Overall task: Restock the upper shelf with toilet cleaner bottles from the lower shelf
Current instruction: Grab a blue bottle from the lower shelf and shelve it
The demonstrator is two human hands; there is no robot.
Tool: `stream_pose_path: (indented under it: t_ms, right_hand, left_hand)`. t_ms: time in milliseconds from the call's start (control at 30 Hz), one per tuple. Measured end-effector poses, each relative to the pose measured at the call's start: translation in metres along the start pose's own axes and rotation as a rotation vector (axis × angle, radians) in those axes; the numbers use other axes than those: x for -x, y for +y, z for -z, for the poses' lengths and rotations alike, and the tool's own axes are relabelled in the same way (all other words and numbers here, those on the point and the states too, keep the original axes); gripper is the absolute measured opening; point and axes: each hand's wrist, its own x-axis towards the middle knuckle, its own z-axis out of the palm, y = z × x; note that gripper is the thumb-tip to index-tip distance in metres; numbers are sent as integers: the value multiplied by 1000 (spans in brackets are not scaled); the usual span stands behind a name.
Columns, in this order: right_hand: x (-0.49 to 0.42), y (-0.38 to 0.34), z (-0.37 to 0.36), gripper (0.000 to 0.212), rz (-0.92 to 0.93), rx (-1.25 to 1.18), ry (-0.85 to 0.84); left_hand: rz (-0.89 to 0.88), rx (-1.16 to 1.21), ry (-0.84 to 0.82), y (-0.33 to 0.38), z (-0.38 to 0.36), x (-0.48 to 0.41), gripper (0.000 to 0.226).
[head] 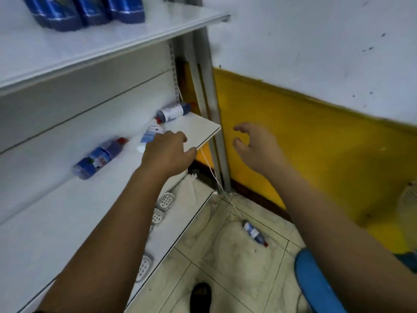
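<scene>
white shelving (pixel 67 105), yellow wall (pixel 316 136): toilet cleaner bottles (pixel 97 159) lie toppled on the lower shelf (pixel 198 129); left grip (pixel 168 147) curls over the middle bottle (pixel 152 131), hold unclear. right grip (pixel 252 143) spread past that shelf's end, seemingly waiting.

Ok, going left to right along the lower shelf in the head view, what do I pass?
Purple bottle lying flat → middle bottle → back-corner bottle → right hand.
</scene>
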Motion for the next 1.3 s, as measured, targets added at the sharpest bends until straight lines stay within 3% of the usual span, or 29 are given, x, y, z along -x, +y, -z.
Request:
stream_pose_path:
  t_ms: [333,800,1067,1200,1300]
  right_hand:
    - [-36,176,-144,37,-254,4,-63]
    - [35,505,-484,37,-644,63,-348]
    - [90,639,-628,63,-751,134,-484]
    - [118,703,-671,88,-741,129,-549]
    - [128,737,-687,89,-797,97,-501]
  left_hand:
    - [-101,75,-165,6,-185,-122,41]
    - [6,11,-371,-92,-620,-162,46]
    - [-79,-50,-450,-123,-796,-166,62]
    - [-112,-58,-472,-135,-837,-166,55]
    - [-99,-87,-492,-146,-845,-163,52]
